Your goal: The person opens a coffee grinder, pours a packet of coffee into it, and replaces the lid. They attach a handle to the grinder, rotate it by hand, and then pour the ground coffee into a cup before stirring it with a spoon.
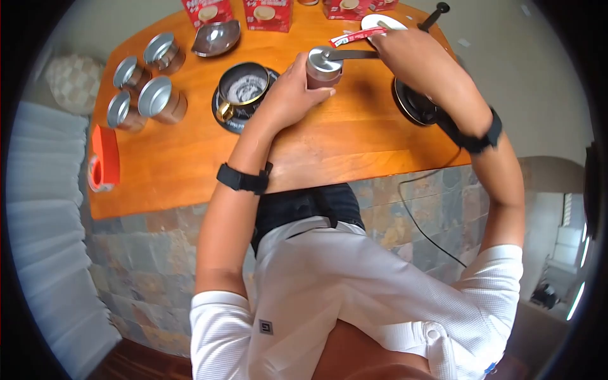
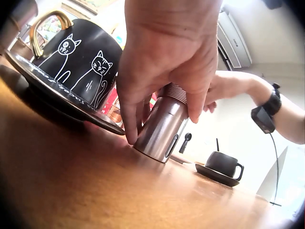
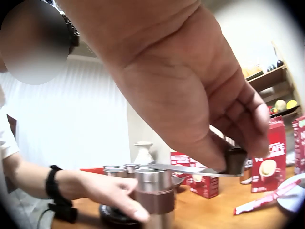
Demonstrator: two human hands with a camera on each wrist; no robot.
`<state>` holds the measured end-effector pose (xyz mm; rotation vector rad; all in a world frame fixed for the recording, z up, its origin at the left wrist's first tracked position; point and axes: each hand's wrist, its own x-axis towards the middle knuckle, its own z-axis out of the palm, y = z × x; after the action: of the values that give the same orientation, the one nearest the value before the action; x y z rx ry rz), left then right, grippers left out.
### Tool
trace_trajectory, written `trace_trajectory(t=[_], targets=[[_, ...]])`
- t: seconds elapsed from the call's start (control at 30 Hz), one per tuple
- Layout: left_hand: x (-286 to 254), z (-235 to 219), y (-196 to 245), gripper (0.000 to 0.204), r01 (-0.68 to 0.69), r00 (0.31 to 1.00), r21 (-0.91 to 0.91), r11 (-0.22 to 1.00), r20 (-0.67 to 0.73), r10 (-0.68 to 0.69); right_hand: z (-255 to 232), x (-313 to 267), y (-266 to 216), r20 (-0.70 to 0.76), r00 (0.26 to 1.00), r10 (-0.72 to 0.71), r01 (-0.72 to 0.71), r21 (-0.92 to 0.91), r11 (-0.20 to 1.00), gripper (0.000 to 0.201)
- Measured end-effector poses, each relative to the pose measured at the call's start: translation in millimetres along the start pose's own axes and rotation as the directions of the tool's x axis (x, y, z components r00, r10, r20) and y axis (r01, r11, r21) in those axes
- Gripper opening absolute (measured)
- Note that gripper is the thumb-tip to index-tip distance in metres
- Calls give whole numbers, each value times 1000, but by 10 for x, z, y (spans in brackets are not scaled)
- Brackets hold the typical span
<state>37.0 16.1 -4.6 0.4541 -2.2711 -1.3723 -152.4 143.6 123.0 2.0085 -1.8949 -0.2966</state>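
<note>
A metal hand grinder [image 1: 324, 71] with a brown band [image 3: 156, 201] stands upright on the wooden table. The left hand [image 1: 292, 95] grips its body, with fingers and thumb round it in the left wrist view [image 2: 167, 62]. From the grinder's top a flat crank arm [image 1: 358, 55] reaches to the right. The right hand [image 1: 415, 60] pinches the dark knob [image 3: 235, 161] at the crank's end between thumb and fingers. Just left of the grinder, a black cup [image 2: 78, 62] with cat drawings and a gold handle sits on a dark saucer; whitish contents show inside.
Several metal cups [image 1: 163, 99] and an orange tape dispenser [image 1: 106, 155] stand at the left. A glossy bowl [image 1: 216, 39] and red boxes [image 1: 269, 14] are at the back. On the right are a white plate [image 3: 291, 194], a red-white sachet [image 1: 354, 37] and another black cup [image 2: 222, 163].
</note>
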Motion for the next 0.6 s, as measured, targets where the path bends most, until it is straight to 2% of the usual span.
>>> trace_trajectory(t=[0.07,0.13,0.17,0.23,0.27,0.3,0.33,0.4,0.47,0.5,0.53,0.57,0.6], targets=[[-2,20,-83,60,-14,999,4,1000,-33,14,-186,-252,-259,136,991,-12,23,-86,996,13],[-9,-13,-14,61,24,1000,59,998,-14,-24,-398,-388,-505,171,980,-101,120,-99,988,13],[-8,-15,-15,60,35,999,14,999,-25,-35,-495,-408,-604,174,979,-104,123,-99,988,13],[-11,-3,4,59,26,999,10,1000,-36,-26,-652,-365,-781,86,954,-289,277,123,953,5],[-12,-8,33,59,18,999,6,1000,-49,-17,-679,-290,-855,82,957,-280,269,121,956,5],[-21,-48,52,58,74,997,34,997,-2,-74,-698,-196,-933,-13,935,-355,351,192,917,8],[-38,-45,49,58,67,998,41,997,9,-67,-710,-89,-1014,-113,903,-415,431,254,866,14],[-83,32,-30,59,-118,987,138,983,-96,132,-585,249,-1137,-306,852,-424,502,254,827,8],[-109,114,-139,59,-292,925,240,926,-176,337,-542,646,-1153,-225,865,-449,497,256,829,6],[-105,118,-173,60,-370,875,293,882,-208,436,-474,828,-1133,-257,871,-418,475,223,851,6],[-27,42,-227,49,-309,941,416,855,5,337,-409,984,-1090,-290,874,-389,451,191,872,7],[0,12,-113,46,-142,990,186,972,9,143,-415,1099,-1025,-238,916,-322,377,238,895,7],[10,-16,1,43,57,997,-47,997,59,-54,-428,1212,-945,-184,949,-257,301,281,911,8]])
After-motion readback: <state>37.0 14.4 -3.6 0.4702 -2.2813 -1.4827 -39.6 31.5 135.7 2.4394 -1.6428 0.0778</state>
